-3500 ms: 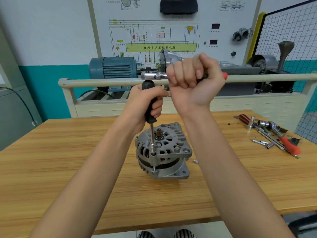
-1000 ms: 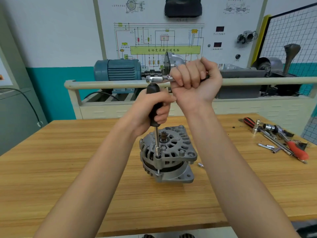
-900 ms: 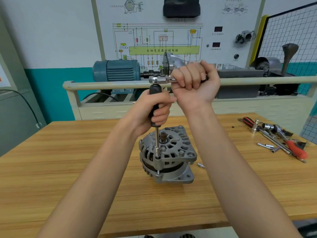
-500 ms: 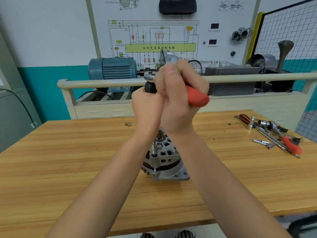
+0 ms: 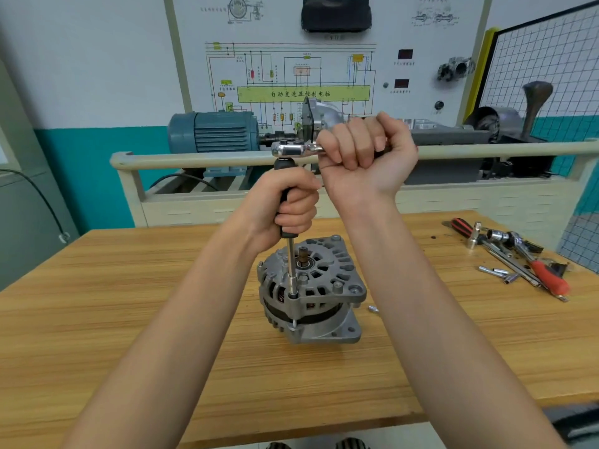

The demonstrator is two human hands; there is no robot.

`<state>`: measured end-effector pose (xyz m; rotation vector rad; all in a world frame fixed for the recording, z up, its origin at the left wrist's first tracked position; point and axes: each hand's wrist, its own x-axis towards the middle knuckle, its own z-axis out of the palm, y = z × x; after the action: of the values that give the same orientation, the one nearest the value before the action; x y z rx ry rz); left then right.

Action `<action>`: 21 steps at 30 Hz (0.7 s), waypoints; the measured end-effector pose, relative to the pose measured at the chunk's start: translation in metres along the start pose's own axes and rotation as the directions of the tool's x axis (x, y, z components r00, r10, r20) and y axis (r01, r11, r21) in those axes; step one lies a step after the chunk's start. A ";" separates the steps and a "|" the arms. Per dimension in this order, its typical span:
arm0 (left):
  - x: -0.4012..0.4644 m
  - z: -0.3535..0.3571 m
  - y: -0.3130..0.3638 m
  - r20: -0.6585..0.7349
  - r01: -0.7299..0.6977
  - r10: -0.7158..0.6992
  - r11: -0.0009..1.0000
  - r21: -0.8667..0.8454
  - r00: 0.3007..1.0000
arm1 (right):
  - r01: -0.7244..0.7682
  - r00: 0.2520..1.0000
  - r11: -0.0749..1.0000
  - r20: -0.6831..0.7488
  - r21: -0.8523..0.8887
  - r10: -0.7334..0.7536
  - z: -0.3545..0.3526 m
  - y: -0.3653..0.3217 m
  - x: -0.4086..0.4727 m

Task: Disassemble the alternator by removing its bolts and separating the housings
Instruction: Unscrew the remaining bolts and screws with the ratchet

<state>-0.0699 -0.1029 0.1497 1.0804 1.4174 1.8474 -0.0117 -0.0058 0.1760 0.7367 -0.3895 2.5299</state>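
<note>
The wooden table (image 5: 129,319) is carrying the alternator (image 5: 311,293), standing on end at its middle, housings not yet separated. The right hand (image 5: 366,160) is fisting the ratchet (image 5: 288,149) handle; the left hand (image 5: 288,205) is wrapping the upright black extension grip (image 5: 283,197), socket seated on a through-bolt. A loose bolt (image 5: 372,308), probably, is lying beside; others seem still in place.

alternator (image 5: 311,293) on table (image 5: 129,319) centre; loose tools (image 5: 518,257) far right.

Silver-grey alternator (image 5: 311,293), striped wood-grain table (image 5: 129,319), red-handled tool (image 5: 551,280)
</note>
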 end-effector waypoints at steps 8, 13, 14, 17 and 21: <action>0.002 0.036 -0.009 -0.410 -0.234 0.581 0.734 0.638 0.703 | 0.671 0.737 0.508 0.557 -0.540 -0.382 0.006 0.032 -0.034; 0.002 0.032 -0.009 -0.528 -0.239 0.342 0.937 0.255 0.777 | 0.675 0.730 0.523 0.570 -0.520 -0.376 0.007 0.031 -0.032; 0.001 0.024 -0.009 -0.521 -0.178 0.260 0.963 0.204 0.813 | 0.597 0.785 0.642 0.513 -0.480 -0.347 0.008 0.026 -0.027; -0.002 0.005 -0.005 -0.265 -0.117 0.135 0.990 0.082 0.955 | 0.220 0.955 0.925 0.262 -0.310 -0.139 0.007 0.007 -0.012; -0.003 -0.004 -0.003 0.142 -0.046 0.046 0.999 -0.008 0.989 | -0.063 0.998 0.995 -0.015 0.077 0.064 -0.005 -0.006 0.003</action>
<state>-0.0720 -0.1070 0.1460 1.2269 1.3159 1.7660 -0.0132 0.0020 0.1740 0.7409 -0.3165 2.6217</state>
